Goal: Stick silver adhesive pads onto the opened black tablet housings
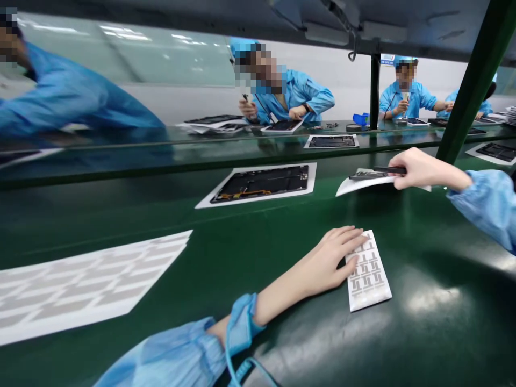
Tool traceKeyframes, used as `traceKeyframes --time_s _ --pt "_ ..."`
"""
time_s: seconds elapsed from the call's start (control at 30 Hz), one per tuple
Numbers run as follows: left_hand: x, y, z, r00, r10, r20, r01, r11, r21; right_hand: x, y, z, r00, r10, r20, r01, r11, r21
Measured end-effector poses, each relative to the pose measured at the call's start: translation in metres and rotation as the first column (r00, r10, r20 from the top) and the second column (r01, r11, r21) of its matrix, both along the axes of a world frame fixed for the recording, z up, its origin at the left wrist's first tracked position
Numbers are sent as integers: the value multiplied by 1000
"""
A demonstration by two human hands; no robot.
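Your left hand (335, 257) lies palm down with its fingers extended and not closed around anything, the fingertips over the upper left part of a small white card (370, 279) printed with rows of grey shapes; the card rests on the green bench (242, 242), its lower end sticking out clear of your fingers toward you. Your right hand (417, 169) is pinched on a slim dark item (391, 170), which pokes out leftward from between thumb and fingers, above a white sheet (363, 186) whose left end bends down. That sheet is farther from you than the card and to its right. A dark panel on white paper (264, 184) sits beyond your left hand, well apart from both grips, and a large sheet of grey patches (80, 285) lies to the left.
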State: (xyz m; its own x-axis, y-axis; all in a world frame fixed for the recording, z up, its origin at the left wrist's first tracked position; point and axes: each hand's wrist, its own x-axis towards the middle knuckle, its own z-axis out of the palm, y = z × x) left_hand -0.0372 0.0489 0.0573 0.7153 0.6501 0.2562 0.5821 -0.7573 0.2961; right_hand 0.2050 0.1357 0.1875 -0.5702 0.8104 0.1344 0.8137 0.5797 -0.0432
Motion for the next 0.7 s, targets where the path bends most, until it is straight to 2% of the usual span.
traceKeyframes --time_s 0.1,0.17,0.2,0.33,0.43,0.53,0.63,0.7 --pt "2 1 3 1000 -9 1 9 1000 -1 27 -53 2 996 85 -15 -85 996 -4" --pt "3 2 3 1000 -14 -3 14 1000 10 46 -86 -14 973 215 -82 -217 976 -20" --pt "3 2 2 1000 -12 -6 12 1000 18 56 -100 -25 968 232 -96 -236 971 -28" --pt "1 3 -1 999 2 -33 0 999 44 92 -145 -78 988 125 -90 -135 983 -126" --pt "-1 6 -2 999 6 -47 -4 999 44 107 -172 -105 991 29 -129 -51 984 -169" --pt "-4 9 -1 999 1 -49 0 999 33 113 -194 -115 974 -41 -222 -6 978 -208" --pt "-6 5 -1 999 -3 -45 4 1000 19 114 -208 -115 950 -92 -299 20 972 -235" --pt "-8 -7 -4 999 0 -43 0 1000 13 116 -212 -111 937 -109 -331 16 963 -270"
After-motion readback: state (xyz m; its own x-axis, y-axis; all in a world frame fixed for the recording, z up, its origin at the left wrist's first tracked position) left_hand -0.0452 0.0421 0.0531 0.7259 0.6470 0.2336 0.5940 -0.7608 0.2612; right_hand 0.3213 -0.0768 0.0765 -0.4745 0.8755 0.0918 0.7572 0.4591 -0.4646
